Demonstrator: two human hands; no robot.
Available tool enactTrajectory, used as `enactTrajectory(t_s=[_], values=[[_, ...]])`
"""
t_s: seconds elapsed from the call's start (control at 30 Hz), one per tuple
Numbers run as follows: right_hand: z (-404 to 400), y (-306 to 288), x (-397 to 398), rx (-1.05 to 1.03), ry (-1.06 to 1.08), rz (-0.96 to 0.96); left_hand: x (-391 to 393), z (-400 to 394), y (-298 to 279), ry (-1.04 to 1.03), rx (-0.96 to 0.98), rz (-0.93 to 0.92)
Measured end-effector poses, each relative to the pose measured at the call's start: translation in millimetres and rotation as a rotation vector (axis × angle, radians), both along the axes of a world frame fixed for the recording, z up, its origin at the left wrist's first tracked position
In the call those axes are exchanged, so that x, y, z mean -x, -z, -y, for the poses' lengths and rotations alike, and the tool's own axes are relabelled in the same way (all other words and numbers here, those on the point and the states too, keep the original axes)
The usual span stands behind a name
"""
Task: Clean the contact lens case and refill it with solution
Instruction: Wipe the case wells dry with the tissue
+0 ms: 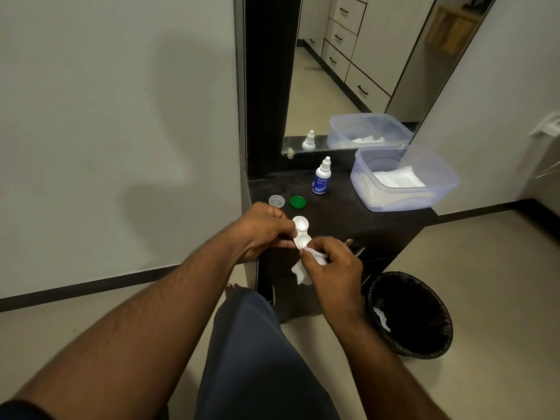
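Note:
My left hand point(263, 230) pinches the white two-well contact lens case point(301, 231) above the front edge of the dark cabinet top point(339, 207). My right hand point(331, 269) holds a white tissue point(301, 272) bunched at the case's near well; part of the tissue hangs below. Both caps are off: a clear cap point(276, 201) and a green cap point(297, 201) lie side by side on the cabinet top. The solution bottle point(321, 176), white with a blue label, stands upright behind them.
A clear plastic tub point(403, 178) with white tissues sits at the right of the cabinet top. A mirror point(348, 71) stands behind. A black-lined waste bin point(410, 315) holding a crumpled tissue is on the floor at right. My knee is below the hands.

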State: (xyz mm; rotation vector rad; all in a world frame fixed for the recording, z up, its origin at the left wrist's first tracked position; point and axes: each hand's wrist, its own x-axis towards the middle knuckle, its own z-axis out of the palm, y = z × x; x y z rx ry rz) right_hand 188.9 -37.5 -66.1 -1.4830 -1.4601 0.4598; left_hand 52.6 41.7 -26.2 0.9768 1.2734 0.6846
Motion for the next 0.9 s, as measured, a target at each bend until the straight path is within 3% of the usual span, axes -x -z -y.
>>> enactTrajectory(t_s=[0.2, 0.47, 0.67, 0.9], values=[[-8, -12, 11, -0.042, -0.043, 0.012, 1, 3, 0, 0.010, -0.017, -0.034], [-9, -12, 6, 0.093, 0.009, 0.017, 1, 3, -1, 0.027, -0.040, -0.018], [-16, -16, 14, -0.004, -0.015, 0.096, 2, 3, -2, 0.039, -0.061, -0.017], [-11, -11, 24, 0.121, 0.182, -0.197, 1, 5, 0, 0.002, -0.054, 0.017]])
